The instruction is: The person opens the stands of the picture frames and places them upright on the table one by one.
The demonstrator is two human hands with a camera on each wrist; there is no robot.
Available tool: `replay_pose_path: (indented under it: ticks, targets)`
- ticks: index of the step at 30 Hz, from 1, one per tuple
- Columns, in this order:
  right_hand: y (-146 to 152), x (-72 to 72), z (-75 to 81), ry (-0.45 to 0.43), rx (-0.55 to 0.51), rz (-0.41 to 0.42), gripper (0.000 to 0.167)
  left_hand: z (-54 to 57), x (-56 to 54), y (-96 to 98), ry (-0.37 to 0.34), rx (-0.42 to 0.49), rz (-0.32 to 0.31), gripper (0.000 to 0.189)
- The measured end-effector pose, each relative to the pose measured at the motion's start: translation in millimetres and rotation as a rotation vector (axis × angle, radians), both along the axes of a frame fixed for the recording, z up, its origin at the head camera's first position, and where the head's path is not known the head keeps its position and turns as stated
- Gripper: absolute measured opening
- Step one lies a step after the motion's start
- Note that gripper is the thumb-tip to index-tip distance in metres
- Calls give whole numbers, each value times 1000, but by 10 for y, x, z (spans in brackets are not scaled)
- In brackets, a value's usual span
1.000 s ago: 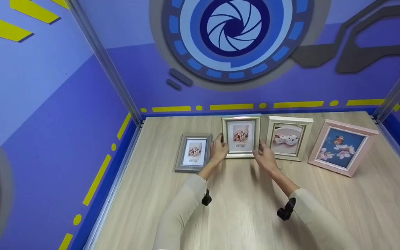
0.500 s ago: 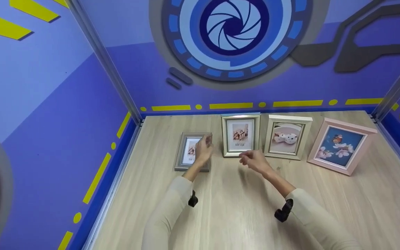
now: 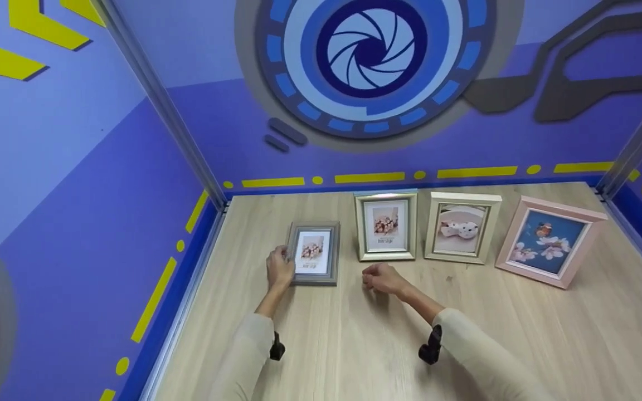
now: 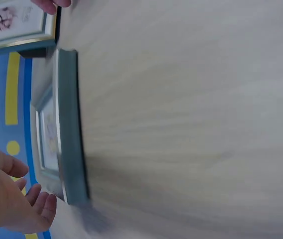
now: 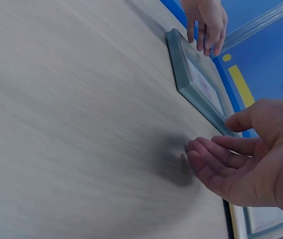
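Note:
A grey photo frame [image 3: 312, 253] lies nearly flat on the wooden table, its picture of pink flowers facing up. My left hand [image 3: 281, 266] is at its left edge; in the left wrist view its fingers [image 4: 46, 201] are loosely bent beside the frame's corner, gripping nothing, and whether they touch it I cannot tell. Off the frame's right side, my right hand [image 3: 385, 278] hovers over the table with relaxed, slightly curled fingers and nothing in them. Just behind that hand stands a gold photo frame [image 3: 386, 256], upright with a similar flower picture.
To the right stand a cream photo frame [image 3: 455, 259] and a pink photo frame [image 3: 530, 277], the latter turned at an angle. A blue and purple back wall [image 3: 204, 122] rises behind the table [image 3: 349, 345].
Both hands have let go of the gold frame. The left hand has passed over the grey frame to its left side; the right hand has drawn back toward the left and nearer.

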State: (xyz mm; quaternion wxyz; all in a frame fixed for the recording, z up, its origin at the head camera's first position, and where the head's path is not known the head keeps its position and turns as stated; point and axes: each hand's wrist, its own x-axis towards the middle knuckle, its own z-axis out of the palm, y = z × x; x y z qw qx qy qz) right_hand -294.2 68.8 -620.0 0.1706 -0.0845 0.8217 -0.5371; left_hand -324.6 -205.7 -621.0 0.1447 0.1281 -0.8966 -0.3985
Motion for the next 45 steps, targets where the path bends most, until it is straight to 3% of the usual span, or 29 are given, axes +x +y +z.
replay_pose_path:
  ticks: [5, 8, 12, 16, 17, 21, 28, 35, 40, 43, 45]
  targets:
    - [-139, -30, -21, 78, -32, -26, 31, -93, 29, -86, -54, 30, 4, 36]
    - [-256, -55, -26, 150, -38, 3, 16, -139, 33, -105, -11, 42, -5, 36]
    - [-465, -95, -70, 189, 11, -15, 26, -217, 43, -154, 46, 4, -6, 34]
    - [-653, -129, -137, 256, 34, -48, 31, -230, 68, -177, -30, 15, 2, 35]
    - [-680, -131, -139, 275, 42, -46, 32, -189, 86, -156, -67, 35, 2, 36]
    - [-757, -134, -146, 316, 71, -23, 30, -213, 93, -138, -91, 40, -12, 36]
    - [-823, -151, -150, 247, 61, -28, 15, -204, 122, -110, -49, 24, -16, 31]
    - [-806, -98, -100, 23, -31, -104, 10, -137, 192, -104, -167, 78, 30, 26]
    - [-768, -69, -52, -33, -23, -192, 27, -61, 255, -116, -154, 100, 59, 6]
    - [-746, -81, -43, -39, -21, -251, 38, -23, 283, -106, -144, 153, 64, 4]
    - [-729, -81, -45, -31, -22, -276, 39, -24, 293, -93, -173, 211, 62, 6]
